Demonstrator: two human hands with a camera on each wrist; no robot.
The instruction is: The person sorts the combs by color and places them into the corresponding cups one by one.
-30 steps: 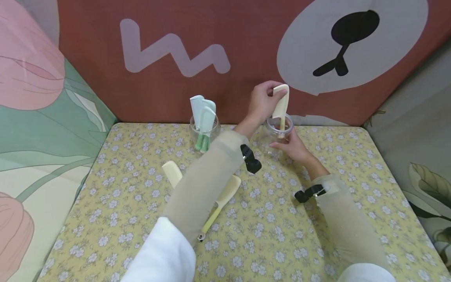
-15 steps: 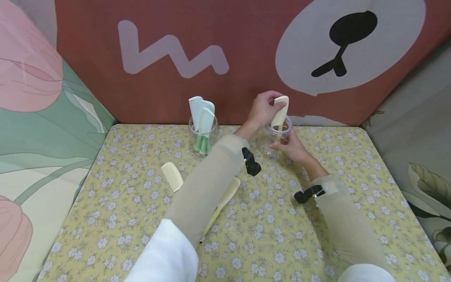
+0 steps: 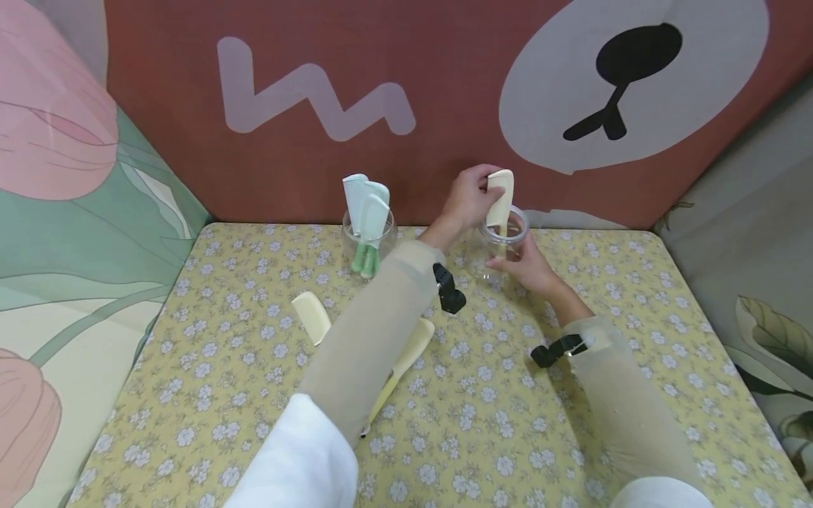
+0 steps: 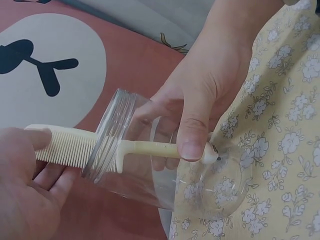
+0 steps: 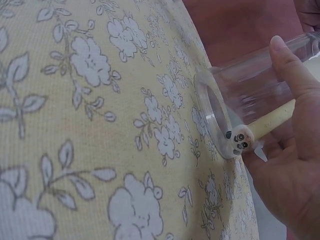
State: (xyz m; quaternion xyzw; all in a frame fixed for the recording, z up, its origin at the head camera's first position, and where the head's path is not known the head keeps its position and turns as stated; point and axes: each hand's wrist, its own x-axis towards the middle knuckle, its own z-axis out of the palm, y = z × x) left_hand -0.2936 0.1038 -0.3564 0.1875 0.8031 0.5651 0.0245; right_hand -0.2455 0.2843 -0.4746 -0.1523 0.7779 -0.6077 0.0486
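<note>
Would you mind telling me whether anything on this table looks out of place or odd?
Only mildly: two cream combs lie loose on the floral tablecloth, partly under the left sleeve, while the pale green ones stand in a jar. The left hand holds a third cream comb, handle down in the clear jar that the right hand grips. Nothing spilled or damaged.

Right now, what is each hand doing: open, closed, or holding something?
Left hand: pinches the toothed end of the cream comb, whose handle is inside the jar.
Right hand: grips the clear jar, fingers curled round its wall.
</note>
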